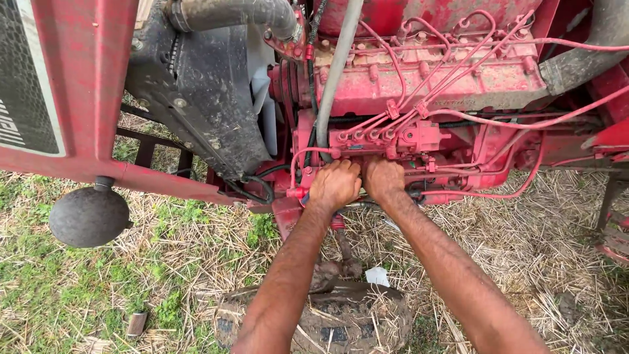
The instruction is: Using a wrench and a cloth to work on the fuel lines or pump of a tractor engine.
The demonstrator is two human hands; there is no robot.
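While both arms reach down side by side, the left hand [335,185] and right hand [384,178] press curled fingers under the red injection pump [409,139] low on the engine block [432,78], their grasp hidden, probably for leverage.

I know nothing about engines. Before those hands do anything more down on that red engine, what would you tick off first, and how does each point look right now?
1. Both hands on the work: ok. The left hand and right hand press side by side under the pump of the engine.
2. What the fingers grip: cannot tell, they curl out of sight.
3. Thin red pipes clear of the hands: ok, they run above them.
4. Grey hose out of the way: ok, it passes left of the hands.
5. Footing: cannot tell; only straw ground and a muddy tyre show below.
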